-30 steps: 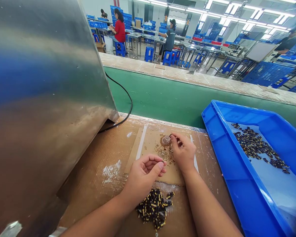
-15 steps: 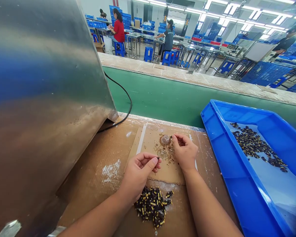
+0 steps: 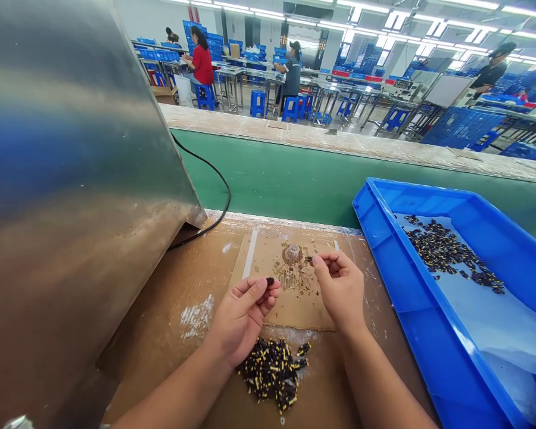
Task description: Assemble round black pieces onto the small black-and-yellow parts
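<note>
My left hand (image 3: 241, 316) is curled above a pile of small black-and-yellow parts (image 3: 272, 372) on the cardboard-covered bench. Its thumb and fingers pinch one small black part (image 3: 270, 280). My right hand (image 3: 339, 289) is closed in a pinch on another small black part (image 3: 309, 260), held just right of a small round clear fixture (image 3: 292, 253) on a stained cardboard pad (image 3: 268, 262). The two hands are a short way apart.
A large stainless steel machine housing (image 3: 71, 179) fills the left, with a black cable (image 3: 214, 196) running from behind it. A blue plastic tray (image 3: 384, 238) on the right holds several more black parts (image 3: 446, 250). A green conveyor belt (image 3: 295, 173) lies beyond. Other people sit at distant tables.
My right hand drew slightly back from the round fixture, still pinching its part. My left hand closed its pinch on a black part. The view shifted a little to the right.
</note>
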Motion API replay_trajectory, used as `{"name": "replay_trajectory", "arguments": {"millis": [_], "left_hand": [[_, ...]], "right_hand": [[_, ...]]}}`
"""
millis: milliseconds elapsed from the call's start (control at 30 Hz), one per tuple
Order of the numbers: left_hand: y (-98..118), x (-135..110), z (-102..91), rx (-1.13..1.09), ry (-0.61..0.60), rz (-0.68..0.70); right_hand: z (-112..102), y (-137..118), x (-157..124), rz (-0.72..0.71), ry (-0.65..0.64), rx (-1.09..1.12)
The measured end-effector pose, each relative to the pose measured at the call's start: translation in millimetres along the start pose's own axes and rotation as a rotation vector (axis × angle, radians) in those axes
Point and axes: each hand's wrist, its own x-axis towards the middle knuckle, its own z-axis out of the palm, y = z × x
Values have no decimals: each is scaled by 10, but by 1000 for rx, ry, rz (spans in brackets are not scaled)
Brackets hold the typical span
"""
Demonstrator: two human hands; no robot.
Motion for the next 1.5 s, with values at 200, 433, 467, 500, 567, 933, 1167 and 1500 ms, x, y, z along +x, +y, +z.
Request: {"name": "replay_trajectory", "arguments": {"millis": [200, 433, 467, 500, 567, 933, 1167, 1500], "left_hand": [[-66, 8, -16, 166, 3, 122], [-111, 31, -84, 567, 33, 399], [-104, 25, -82, 595, 36, 396], [-99, 19, -77, 611, 41, 388], [-98, 13, -68, 591, 54, 374], [-48, 35, -36, 69, 7, 121], [-49, 2, -37, 102, -32, 158], [-72, -8, -36, 140, -53, 190]], "right_hand": [[18, -178, -420, 166, -256, 413], [143, -39, -534, 345, -375, 690], [142, -45, -529, 344, -374, 691], [138, -57, -525, 338, -373, 684], [125, -95, -522, 317, -376, 646], [85, -161, -591, -299, -237, 109], [121, -166, -595, -461, -249, 66], [101, -181, -581, -462, -262, 41]]}}
